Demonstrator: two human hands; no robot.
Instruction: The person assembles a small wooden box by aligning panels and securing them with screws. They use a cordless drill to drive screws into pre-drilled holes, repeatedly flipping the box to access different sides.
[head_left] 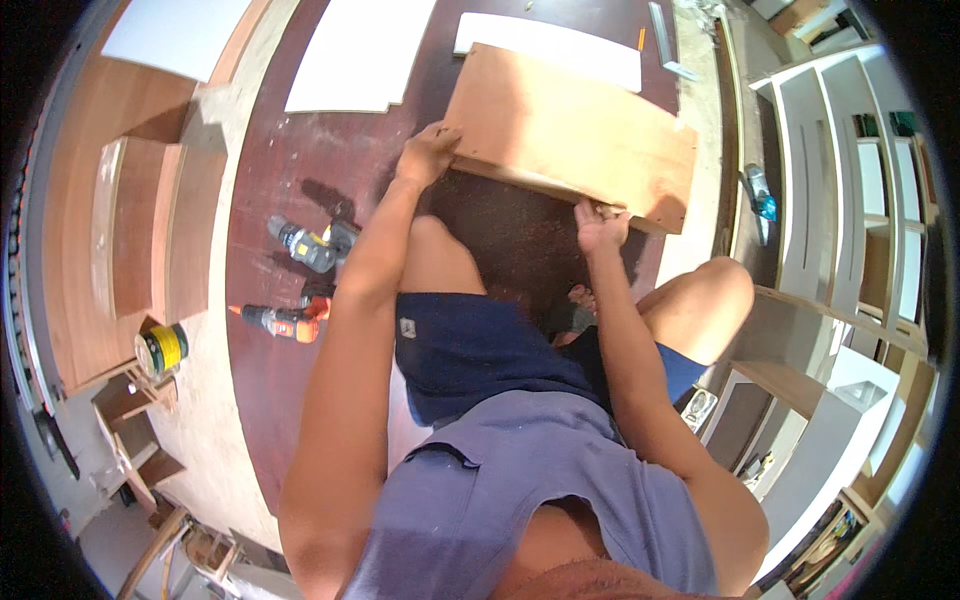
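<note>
In the head view I have the left hand (430, 153) closed on the left corner of a light-brown wooden box (575, 130), while the right hand (602, 224) grips its near edge, palm turned up. I see that box in front of the person's knees, over a dark red surface (262, 400), with a white panel (355, 50) lying beyond to the left, and a grey drill (305, 245) and an orange drill (280, 322) beside the left forearm
</note>
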